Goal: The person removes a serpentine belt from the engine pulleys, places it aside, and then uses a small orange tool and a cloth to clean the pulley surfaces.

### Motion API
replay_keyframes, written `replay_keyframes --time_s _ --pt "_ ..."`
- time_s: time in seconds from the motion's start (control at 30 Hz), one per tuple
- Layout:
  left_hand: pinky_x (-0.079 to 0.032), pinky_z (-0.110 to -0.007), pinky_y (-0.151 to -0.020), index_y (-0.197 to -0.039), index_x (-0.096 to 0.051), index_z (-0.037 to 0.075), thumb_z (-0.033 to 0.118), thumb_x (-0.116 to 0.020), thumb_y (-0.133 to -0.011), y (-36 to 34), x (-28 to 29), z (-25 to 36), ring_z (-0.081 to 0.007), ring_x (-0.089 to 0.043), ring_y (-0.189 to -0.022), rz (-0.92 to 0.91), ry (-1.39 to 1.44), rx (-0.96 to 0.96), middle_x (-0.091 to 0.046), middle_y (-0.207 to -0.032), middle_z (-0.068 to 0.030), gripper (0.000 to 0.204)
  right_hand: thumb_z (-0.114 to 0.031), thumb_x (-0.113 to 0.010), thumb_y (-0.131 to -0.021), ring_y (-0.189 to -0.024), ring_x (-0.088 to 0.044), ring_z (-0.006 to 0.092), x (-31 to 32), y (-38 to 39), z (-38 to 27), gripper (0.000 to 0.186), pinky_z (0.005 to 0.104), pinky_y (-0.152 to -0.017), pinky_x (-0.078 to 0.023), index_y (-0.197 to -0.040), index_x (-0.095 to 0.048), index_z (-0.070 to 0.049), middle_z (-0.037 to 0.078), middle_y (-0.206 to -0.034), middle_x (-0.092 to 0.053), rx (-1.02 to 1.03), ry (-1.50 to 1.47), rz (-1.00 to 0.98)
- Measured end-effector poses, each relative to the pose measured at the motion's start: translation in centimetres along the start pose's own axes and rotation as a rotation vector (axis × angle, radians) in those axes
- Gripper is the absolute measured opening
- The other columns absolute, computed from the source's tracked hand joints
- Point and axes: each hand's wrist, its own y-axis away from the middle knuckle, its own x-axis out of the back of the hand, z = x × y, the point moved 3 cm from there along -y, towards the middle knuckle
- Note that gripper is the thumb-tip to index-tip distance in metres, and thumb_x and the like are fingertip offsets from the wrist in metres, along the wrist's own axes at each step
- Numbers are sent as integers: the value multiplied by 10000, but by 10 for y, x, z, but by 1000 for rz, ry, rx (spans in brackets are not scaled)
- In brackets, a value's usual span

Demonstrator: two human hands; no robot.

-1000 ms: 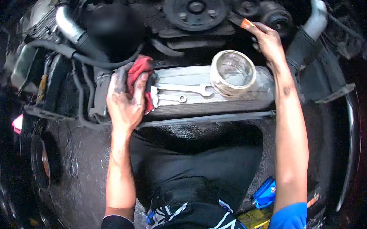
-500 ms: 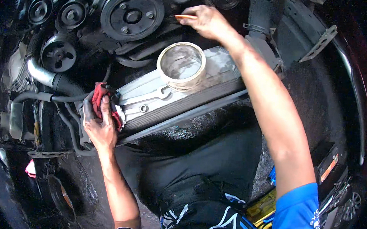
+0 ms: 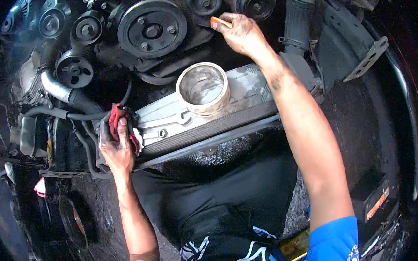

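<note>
My left hand [image 3: 117,146] is closed around a crumpled red rag [image 3: 116,117] and rests at the left end of a metal radiator [image 3: 154,114]. A bit of white cloth or paper [image 3: 137,142] shows beside the rag. My right arm reaches across the radiator. The fingers of my right hand [image 3: 244,35] pinch a small flat orange piece [image 3: 215,22], whose other end is hidden in the grip. It is held just below the small black pulleys. On the radiator stand a round open can [image 3: 182,95] with wet-looking residue inside, and an open-ended wrench [image 3: 184,117].
A large grooved pulley [image 3: 153,31] and several smaller ones line the engine front. A ribbed black hose [image 3: 298,25] runs down at the right. A perforated metal bracket [image 3: 369,59] juts out beyond it. Tools lie by a dark box [image 3: 376,203] at lower right.
The view has shifted, so the engine and can sit lower in it. My right hand has moved a little rightward, and more of the orange piece shows. My left hand still holds the rag.
</note>
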Motion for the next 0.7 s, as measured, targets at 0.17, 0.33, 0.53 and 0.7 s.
replay_keyframes --time_s 0.17,0.33,0.53,0.7 --pt "-466 -345 -959 -1259 -603 -30 277 -602 -1020 0 -2 6 -219 -629 -1041 25 3 -22 -692 -1126 -147 389 -422 -607 -944 -1037 -672 390 -5 -1 7 379 470 -907 -533 -1140 -704 -112 184 -1092 -711 -6 5 14" --pt "-435 -324 -1025 -1328 -569 -26 236 -559 -1044 2 2 6 -176 -600 -1161 -40 -86 102 -665 -1261 -138 387 -430 -587 -968 -1082 -654 394 -1 1 -1 411 460 -911 -520 -1166 -687 -84 212 -1122 -690 -26 -56 -41" --pt "-489 -393 -924 -1218 -631 -10 256 -638 -988 1 -4 3 -290 -653 -1006 72 74 95 -679 -1079 -180 352 -370 -564 -970 -1008 -658 424 -2 -1 0 324 507 -870 -525 -1066 -686 -86 226 -1046 -695 42 -71 18" --pt "-490 -416 -891 -1186 -615 -7 217 -654 -967 0 3 13 -354 -645 -985 89 -56 -3 -660 -1055 -199 316 -390 -569 -967 -987 -649 451 -3 2 -5 371 516 -856 -513 -1069 -670 -48 255 -1019 -688 -3 -54 -19"
